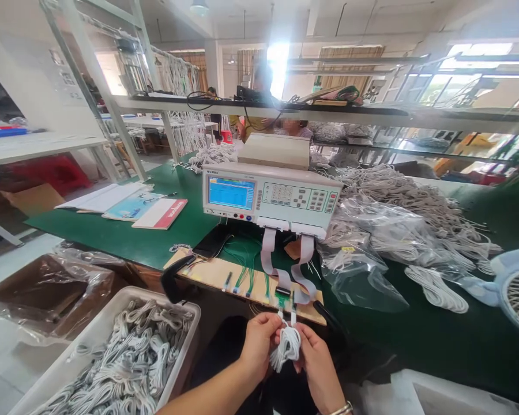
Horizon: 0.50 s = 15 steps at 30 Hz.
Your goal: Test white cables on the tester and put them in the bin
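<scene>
Both hands low centre, at the near edge of the bench. Left hand (258,340) and right hand (315,351) are closed around one coiled white cable bundle (286,346), one hand on each side, fingers curled onto the coil. The bundle's two ends run up to the connector fixture (285,301) on the wooden test board (216,274); whether the plugs are fully seated is too small to tell. Right wrist carries a metal bracelet (341,409). Two flat grey ribbon cables (268,253) run from the board up to the cable tester (270,199), which sits on the green bench (125,236) with its blue screen (231,192) lit; readout not legible. A beige box (274,151) is on top of the tester. Right of the tester: a heap of white cable bundles, some in clear plastic bags (363,253), one loose coil (436,288) lying further out. Far right edge: a pale blue desk fan (514,291). Left of the tester: papers and booklets (130,204) lying flat. Lower left, below the bench: a white bin (95,334) full of the same coiled cables, beside a cardboard box lined with plastic film (43,291). Another person (259,124) sits behind the shelf rack, mostly hidden.
</scene>
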Each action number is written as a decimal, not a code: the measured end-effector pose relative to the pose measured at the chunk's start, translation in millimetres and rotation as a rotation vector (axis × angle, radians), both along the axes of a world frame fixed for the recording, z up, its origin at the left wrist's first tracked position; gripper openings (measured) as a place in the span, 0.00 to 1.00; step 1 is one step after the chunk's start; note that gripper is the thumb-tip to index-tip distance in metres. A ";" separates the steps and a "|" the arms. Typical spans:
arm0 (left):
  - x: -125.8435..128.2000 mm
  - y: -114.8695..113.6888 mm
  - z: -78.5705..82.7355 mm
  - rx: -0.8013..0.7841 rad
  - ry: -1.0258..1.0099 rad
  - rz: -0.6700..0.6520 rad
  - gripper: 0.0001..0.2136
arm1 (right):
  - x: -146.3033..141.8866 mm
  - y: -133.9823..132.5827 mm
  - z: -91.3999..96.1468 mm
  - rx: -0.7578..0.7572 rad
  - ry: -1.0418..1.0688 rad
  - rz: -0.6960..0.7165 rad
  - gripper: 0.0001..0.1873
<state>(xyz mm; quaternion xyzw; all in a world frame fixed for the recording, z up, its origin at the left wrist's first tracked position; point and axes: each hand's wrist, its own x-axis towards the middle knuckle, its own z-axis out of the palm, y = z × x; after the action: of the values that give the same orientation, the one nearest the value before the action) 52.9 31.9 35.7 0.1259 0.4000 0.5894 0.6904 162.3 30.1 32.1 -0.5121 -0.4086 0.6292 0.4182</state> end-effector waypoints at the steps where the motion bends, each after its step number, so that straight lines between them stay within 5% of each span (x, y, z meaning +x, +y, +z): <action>1: -0.3 1.2 0.0 -0.005 0.008 0.004 0.12 | -0.6 0.5 0.3 -0.008 0.013 -0.001 0.15; 11: -18.8 12.6 13.2 -0.066 0.061 -0.279 0.21 | -1.8 9.4 0.1 -0.127 -0.028 0.009 0.21; 15: -12.5 21.5 3.3 -0.048 0.140 -0.286 0.24 | 0.8 22.0 6.7 -0.097 -0.060 0.041 0.20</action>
<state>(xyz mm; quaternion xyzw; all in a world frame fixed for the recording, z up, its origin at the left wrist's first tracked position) 40.4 53.5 39.0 0.2056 0.4391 0.4652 0.7406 163.1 52.1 38.8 -0.5420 -0.4004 0.6411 0.3673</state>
